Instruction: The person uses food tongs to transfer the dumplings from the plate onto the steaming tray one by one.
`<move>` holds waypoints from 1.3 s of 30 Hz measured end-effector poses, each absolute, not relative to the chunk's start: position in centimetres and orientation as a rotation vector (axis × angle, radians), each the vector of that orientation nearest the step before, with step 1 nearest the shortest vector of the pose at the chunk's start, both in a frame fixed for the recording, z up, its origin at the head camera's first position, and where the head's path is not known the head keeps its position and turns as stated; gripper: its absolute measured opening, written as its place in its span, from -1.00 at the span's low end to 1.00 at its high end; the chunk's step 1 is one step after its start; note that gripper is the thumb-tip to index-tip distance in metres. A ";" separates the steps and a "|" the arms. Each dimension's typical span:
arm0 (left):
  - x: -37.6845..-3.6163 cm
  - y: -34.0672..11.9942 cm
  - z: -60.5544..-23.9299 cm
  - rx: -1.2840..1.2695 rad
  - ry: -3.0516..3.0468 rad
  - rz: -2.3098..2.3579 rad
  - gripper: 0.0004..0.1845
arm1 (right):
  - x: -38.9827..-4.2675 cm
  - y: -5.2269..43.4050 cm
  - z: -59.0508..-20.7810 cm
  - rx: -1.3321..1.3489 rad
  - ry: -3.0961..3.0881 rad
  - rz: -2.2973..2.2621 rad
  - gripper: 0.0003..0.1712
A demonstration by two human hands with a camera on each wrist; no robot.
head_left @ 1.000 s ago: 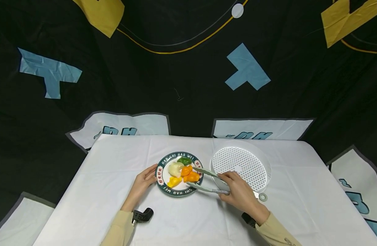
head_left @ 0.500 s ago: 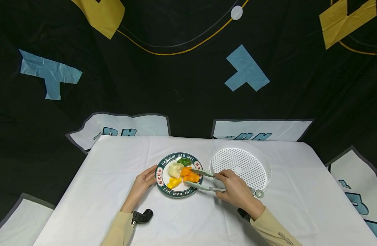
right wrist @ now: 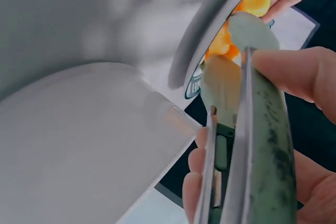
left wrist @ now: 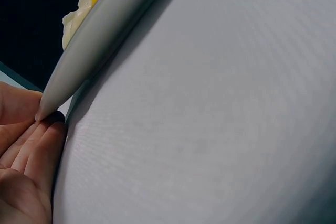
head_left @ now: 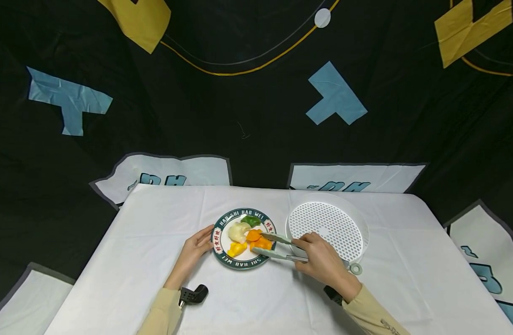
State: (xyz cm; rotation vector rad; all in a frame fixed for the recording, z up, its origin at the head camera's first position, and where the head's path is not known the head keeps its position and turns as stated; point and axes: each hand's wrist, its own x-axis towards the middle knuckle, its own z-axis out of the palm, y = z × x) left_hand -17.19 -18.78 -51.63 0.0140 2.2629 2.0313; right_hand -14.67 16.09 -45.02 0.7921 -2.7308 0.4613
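A green-rimmed plate (head_left: 220, 228) on the white table holds a white dumpling (head_left: 238, 231), a green one (head_left: 252, 220), a yellow one (head_left: 236, 249) and orange ones (head_left: 258, 240). My right hand (head_left: 321, 260) grips pale green tongs (head_left: 281, 246) whose tips straddle the orange dumplings. In the right wrist view the tongs (right wrist: 247, 129) reach toward the plate's rim (right wrist: 202, 51). My left hand (head_left: 195, 249) holds the plate's left edge, fingertips (left wrist: 31, 135) under the rim (left wrist: 89, 40).
A white perforated round tray (head_left: 327, 225) lies right of the plate, partly behind my right hand. A black wrist mount (head_left: 193, 294) shows by my left sleeve. White cloth (head_left: 126, 260) covers the table; black patterned fabric lies beyond.
The tongs' tips have narrowed around the orange dumplings, and my right hand has shifted slightly. The left hand and plate have stayed put.
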 end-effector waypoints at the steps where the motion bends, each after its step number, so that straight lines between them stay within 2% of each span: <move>1: -17.2 -18.8 -51.6 0.016 2.263 2.033 -0.42 | -14.6 16.1 -45.1 0.790 -2.727 0.463 -0.48; 27: -17.2 -18.7 -51.7 0.018 2.260 2.043 -0.42 | -13.6 16.8 -44.7 0.781 -2.742 0.487 -0.43; 39: -17.3 -18.6 -51.7 0.044 2.233 2.082 -0.42 | -15.0 15.9 -44.1 0.823 -2.824 0.446 -0.45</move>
